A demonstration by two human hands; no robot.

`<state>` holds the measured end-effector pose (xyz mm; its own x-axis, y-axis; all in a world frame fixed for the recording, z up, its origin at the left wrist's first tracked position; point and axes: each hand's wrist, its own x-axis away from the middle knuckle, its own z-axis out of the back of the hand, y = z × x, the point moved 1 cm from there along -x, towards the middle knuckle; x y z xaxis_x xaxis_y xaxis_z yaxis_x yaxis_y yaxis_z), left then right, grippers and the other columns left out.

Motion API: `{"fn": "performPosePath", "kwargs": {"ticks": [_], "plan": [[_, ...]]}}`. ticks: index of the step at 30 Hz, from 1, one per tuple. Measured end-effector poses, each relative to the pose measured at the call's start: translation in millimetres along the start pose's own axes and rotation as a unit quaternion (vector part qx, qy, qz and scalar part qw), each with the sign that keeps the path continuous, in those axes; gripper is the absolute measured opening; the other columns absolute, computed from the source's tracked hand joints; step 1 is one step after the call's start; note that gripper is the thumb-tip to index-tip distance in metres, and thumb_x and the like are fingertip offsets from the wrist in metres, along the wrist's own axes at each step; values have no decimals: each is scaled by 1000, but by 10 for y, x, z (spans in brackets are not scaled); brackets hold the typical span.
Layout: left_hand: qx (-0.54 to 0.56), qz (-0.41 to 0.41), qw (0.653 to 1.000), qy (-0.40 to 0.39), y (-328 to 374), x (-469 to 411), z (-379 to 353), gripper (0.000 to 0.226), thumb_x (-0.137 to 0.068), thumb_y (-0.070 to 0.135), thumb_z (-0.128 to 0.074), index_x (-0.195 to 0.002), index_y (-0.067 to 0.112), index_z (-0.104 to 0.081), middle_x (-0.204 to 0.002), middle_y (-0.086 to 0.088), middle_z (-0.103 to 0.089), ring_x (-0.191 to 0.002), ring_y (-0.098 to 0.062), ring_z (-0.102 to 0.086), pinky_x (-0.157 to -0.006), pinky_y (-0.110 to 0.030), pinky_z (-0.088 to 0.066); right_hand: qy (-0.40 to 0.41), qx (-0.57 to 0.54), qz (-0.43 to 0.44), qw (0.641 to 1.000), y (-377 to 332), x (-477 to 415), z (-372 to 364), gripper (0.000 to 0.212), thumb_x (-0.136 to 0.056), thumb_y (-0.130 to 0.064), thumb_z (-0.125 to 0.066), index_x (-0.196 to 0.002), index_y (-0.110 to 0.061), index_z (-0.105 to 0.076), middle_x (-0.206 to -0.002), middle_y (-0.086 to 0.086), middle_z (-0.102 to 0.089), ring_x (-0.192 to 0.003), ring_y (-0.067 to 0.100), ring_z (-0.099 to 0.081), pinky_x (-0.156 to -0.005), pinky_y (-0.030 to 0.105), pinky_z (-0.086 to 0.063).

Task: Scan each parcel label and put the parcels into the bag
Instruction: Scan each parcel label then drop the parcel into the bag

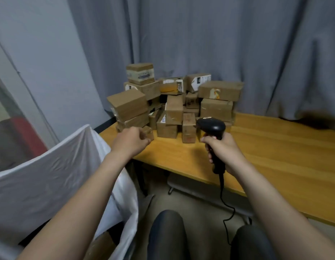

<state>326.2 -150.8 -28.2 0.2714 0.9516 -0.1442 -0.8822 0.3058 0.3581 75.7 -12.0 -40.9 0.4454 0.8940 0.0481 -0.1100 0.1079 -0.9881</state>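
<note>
The small parcel (149,131) sits at the near left foot of the pile of parcels (179,109) on the table (275,147). My left hand (130,140) is right at it, fingers curled, though I can't tell if I've got hold of it, and my right hand (222,151) grips the black scanner (211,126) just to the right. I reckon this is the pick-up: next comes label to scanner, then left into the white bag (50,171). White labels show on several boxes, print too blurred to read.
</note>
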Motion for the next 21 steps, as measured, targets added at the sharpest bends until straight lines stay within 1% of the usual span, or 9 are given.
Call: {"fn": "performPosePath", "kwargs": {"ticks": [3, 7, 10, 13, 15, 18, 21], "plan": [[26, -52, 998, -22, 507, -247, -103, 28, -89, 46, -73, -114, 33, -74, -113, 10, -73, -110, -20, -66, -97, -43, -56, 38, -14, 10, 999, -78, -137, 338, 11, -96, -18, -69, -91, -9, -66, -67, 5, -56, -51, 18, -54, -51, 32, -48], [60, -108, 991, -52, 1226, -641, -281, 32, -93, 39, -72, -123, 29, -71, -120, 9, -71, -108, -14, -65, -96, -37, -55, 83, -47, 24, 995, -270, -426, 745, 9, -96, -17, -68, -94, -8, -68, -70, 5, -61, -50, 18, -54, -49, 31, -47], [107, -142, 982, -59, 1743, -1008, -359, 43, -93, 35, -73, -134, 26, -64, -127, 8, -67, -117, -15, -62, -101, -37, -52, 117, -61, 44, 990, -425, -720, 1008, 12, -97, -18, -68, -100, -6, -67, -75, 8, -63, -49, 17, -55, -46, 30, -48], [103, -175, 978, -44, 2196, -1436, -458, 53, -91, 35, -75, -140, 25, -59, -135, 5, -64, -125, -18, -60, -106, -40, -50, 133, -59, 60, 987, -514, -1072, 1216, 16, -98, -17, -66, -105, -3, -66, -77, 11, -62, -50, 18, -55, -47, 32, -47], [76, -191, 978, -18, 2439, -1722, -549, 55, -88, 39, -76, -139, 27, -59, -137, 3, -64, -126, -22, -60, -105, -42, -52, 143, -51, 60, 987, -524, -1333, 1335, 16, -98, -16, -66, -108, -3, -64, -78, 11, -63, -51, 18, -56, -48, 31, -48], [89, -174, 981, -4, 2690, -2125, -687, 58, -87, 45, -74, -140, 28, -55, -141, 0, -60, -129, -27, -57, -106, -45, -49, 156, -41, 48, 986, -439, -1739, 1486, 16, -98, -18, -67, -111, -10, -62, -82, 10, -67, -55, 18, -61, -49, 30, -51], [126, -108, 986, 3, 2742, -2511, -821, 64, -93, 49, -68, -148, 26, -44, -151, -7, -44, -138, -35, -44, -112, -48, -42, 165, -37, 33, 985, -304, -2130, 1569, 18, -98, -20, -67, -113, -13, -61, -81, 10, -69, -62, 23, -65, -53, 34, -53]]}}
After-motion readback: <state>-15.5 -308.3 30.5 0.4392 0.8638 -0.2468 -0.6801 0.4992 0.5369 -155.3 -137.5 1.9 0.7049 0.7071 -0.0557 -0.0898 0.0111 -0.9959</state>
